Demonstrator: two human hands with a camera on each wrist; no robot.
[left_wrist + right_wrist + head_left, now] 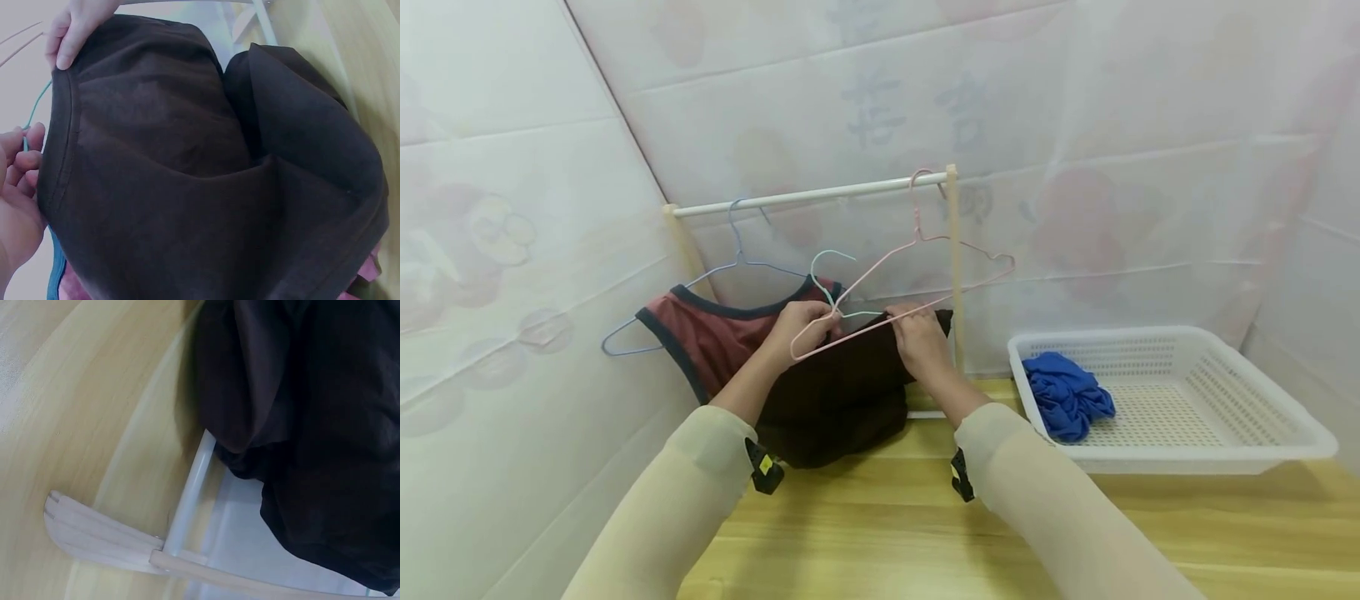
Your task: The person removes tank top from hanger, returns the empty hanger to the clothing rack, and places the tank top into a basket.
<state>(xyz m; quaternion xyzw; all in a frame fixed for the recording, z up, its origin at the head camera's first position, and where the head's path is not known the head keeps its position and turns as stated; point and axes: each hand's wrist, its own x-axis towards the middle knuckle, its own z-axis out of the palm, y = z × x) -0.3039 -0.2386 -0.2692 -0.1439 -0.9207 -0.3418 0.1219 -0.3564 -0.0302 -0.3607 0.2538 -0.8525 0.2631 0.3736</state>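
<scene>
Whitish printed sheeting point(1150, 208) backs the tabletop point(865, 533); at mid-frame, your left grip point(801, 327) pinches the mint hanger point(826, 292) below its hook, and your right grip point(921, 340) pinches the dark garment point(838, 396) by its edge. Best ease that edge smoothly along the wire, clear of the pink hanger point(917, 220) crossing in front.
</scene>
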